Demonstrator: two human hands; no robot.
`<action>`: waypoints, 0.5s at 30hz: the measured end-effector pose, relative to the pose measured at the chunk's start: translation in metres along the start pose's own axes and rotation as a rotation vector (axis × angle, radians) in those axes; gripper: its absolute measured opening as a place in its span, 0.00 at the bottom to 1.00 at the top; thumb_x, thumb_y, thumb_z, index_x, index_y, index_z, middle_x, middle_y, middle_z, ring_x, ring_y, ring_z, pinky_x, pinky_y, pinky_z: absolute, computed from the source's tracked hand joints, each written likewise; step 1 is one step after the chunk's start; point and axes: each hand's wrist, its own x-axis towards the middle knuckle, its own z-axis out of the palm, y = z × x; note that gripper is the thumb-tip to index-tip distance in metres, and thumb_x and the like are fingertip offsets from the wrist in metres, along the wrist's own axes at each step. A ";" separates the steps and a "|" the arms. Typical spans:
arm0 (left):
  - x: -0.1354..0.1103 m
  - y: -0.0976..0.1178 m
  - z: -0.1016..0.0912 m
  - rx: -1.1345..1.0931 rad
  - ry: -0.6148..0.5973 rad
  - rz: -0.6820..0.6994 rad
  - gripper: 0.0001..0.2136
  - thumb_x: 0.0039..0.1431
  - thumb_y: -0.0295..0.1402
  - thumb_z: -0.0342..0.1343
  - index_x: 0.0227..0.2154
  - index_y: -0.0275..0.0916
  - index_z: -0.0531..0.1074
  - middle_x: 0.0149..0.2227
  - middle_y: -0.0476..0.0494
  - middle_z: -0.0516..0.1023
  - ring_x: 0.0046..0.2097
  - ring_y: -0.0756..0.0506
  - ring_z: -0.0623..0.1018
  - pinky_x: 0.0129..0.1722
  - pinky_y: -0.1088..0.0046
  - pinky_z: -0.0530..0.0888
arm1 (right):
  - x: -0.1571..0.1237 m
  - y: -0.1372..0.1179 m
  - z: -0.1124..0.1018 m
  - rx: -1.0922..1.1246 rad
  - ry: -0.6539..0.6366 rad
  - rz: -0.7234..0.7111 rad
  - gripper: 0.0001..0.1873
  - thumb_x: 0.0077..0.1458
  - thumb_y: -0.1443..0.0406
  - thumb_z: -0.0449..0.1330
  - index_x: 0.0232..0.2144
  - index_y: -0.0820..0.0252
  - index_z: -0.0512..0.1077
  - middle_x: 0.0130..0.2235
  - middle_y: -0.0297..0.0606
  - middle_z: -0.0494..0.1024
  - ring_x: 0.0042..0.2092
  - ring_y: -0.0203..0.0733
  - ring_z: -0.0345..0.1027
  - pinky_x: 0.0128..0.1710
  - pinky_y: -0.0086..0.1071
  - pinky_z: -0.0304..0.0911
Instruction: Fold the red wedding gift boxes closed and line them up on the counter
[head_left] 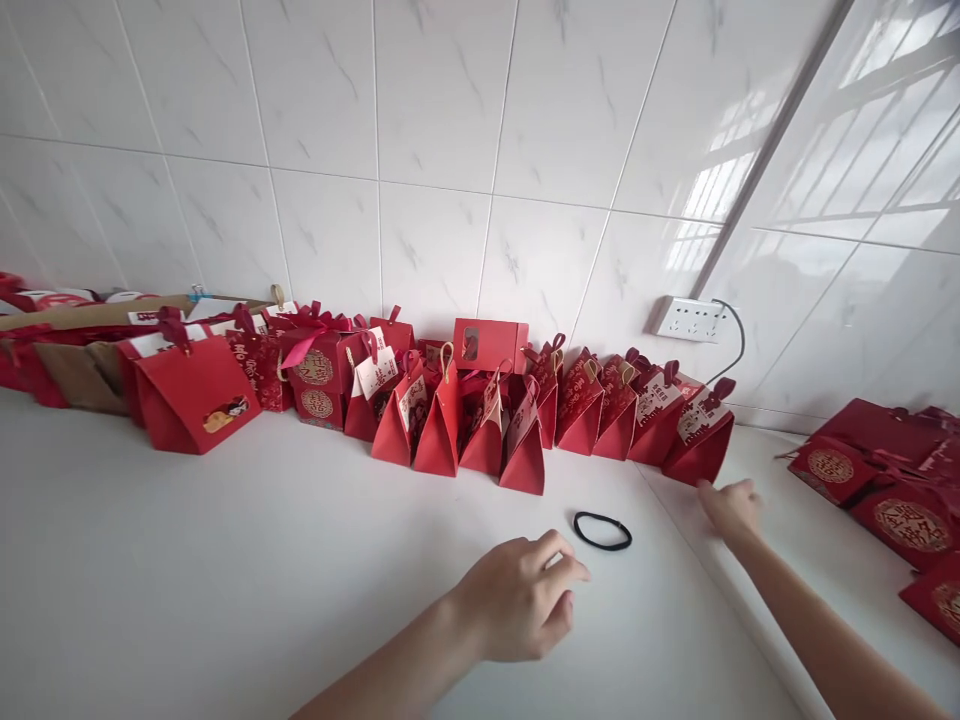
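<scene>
A long row of small red gift boxes (pixel 442 420) with ribbons and tags stands against the white tiled wall. My left hand (pixel 521 600) hovers over the white counter (pixel 225 560) with its fingers loosely curled and nothing in it, just left of a black hair tie (pixel 602 531). My right hand (pixel 729 506) reaches toward the rightmost red box of the row (pixel 701 445), its fingertips at the box's lower corner; the fingers are partly hidden.
More red boxes (pixel 885 480) lie flat at the right edge of the counter. Brown paper bags (pixel 82 370) and larger red boxes sit at the far left. A white power socket (pixel 686 318) with a cable is on the wall.
</scene>
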 end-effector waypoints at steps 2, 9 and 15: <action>-0.001 -0.002 0.001 -0.002 -0.033 -0.025 0.09 0.58 0.27 0.47 0.41 0.38 0.66 0.39 0.45 0.74 0.24 0.52 0.71 0.25 0.74 0.71 | -0.028 -0.018 0.002 0.098 0.050 -0.119 0.31 0.55 0.62 0.44 0.59 0.72 0.48 0.64 0.71 0.48 0.67 0.62 0.44 0.56 0.52 0.57; 0.002 -0.004 -0.009 0.011 -0.128 -0.085 0.12 0.58 0.26 0.47 0.45 0.37 0.66 0.39 0.43 0.73 0.34 0.46 0.76 0.32 0.71 0.74 | -0.125 -0.101 0.049 0.408 -0.355 -0.611 0.15 0.47 0.56 0.58 0.37 0.56 0.72 0.39 0.44 0.78 0.40 0.51 0.73 0.44 0.43 0.66; 0.001 -0.013 -0.010 0.065 -0.006 -0.336 0.07 0.58 0.26 0.49 0.38 0.38 0.69 0.36 0.45 0.75 0.39 0.43 0.77 0.42 0.63 0.73 | -0.116 -0.100 0.045 0.575 -0.364 -0.398 0.17 0.51 0.53 0.53 0.19 0.56 0.61 0.19 0.37 0.69 0.27 0.44 0.68 0.32 0.37 0.66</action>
